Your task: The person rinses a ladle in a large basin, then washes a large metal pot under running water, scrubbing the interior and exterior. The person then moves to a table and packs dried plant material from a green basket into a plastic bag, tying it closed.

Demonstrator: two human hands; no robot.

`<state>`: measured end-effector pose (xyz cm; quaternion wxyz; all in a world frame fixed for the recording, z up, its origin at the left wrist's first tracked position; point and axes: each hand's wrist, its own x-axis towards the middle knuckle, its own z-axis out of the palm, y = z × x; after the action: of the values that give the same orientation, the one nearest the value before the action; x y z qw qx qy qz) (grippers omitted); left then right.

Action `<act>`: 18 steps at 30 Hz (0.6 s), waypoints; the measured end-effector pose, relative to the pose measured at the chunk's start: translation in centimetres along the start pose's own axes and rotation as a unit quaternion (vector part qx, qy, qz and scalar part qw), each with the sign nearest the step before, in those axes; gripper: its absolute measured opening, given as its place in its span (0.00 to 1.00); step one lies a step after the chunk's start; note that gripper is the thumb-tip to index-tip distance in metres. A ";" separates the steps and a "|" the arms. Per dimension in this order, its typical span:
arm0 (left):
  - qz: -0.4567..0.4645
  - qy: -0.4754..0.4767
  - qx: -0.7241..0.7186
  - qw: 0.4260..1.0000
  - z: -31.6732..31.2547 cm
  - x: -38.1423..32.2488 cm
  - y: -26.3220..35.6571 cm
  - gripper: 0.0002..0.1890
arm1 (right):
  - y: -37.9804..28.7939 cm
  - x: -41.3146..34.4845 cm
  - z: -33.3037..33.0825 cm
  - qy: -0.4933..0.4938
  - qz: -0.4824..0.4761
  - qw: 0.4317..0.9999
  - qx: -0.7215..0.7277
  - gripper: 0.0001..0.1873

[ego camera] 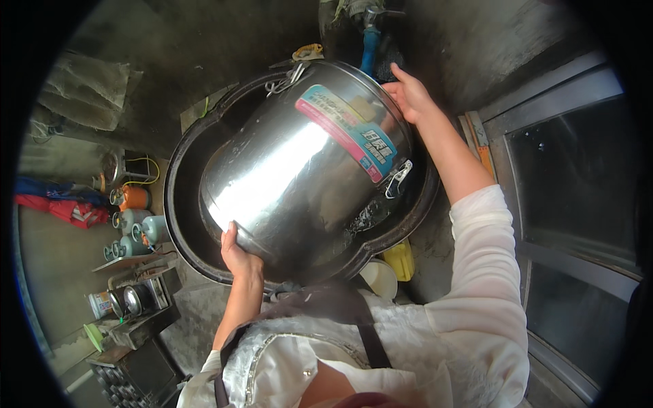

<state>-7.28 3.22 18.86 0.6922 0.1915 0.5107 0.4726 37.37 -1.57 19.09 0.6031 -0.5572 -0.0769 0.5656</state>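
A large shiny stainless steel barrel (pixel 285 168) lies on its side, tilted, over a big dark basin (pixel 176 224) with a thick rim. The barrel carries a blue and pink sticker and wire clip latches. At its lower left end, my left hand (pixel 240 255) grips the edge, thumb on top and fingers hidden beneath. My right hand (pixel 408 97) is at the upper right rim, thumb raised and fingers against the metal. A blue hose (pixel 370 48) hangs from a metal tap (pixel 373 15) just behind that rim.
Several gas cylinders (pixel 153 229) stand at the left, near a block with pots (pixel 135 301). A white bucket (pixel 380 279) and a yellow container (pixel 400 260) sit below the basin's right side. Glazed metal-framed panels (pixel 576 188) line the right; an orange-handled brush-like thing (pixel 308 50) lies behind the basin.
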 end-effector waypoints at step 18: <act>0.031 -0.185 -0.009 0.982 3.2 -3.7 -1.0 0.13 | -7.1 12.9 1.2 -0.212 0.001 0.977 -0.006 0.35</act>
<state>-4.10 0.32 21.39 0.7612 0.2851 0.3635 0.4552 45.24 10.91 18.01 0.5694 -0.4281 -0.2055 0.6710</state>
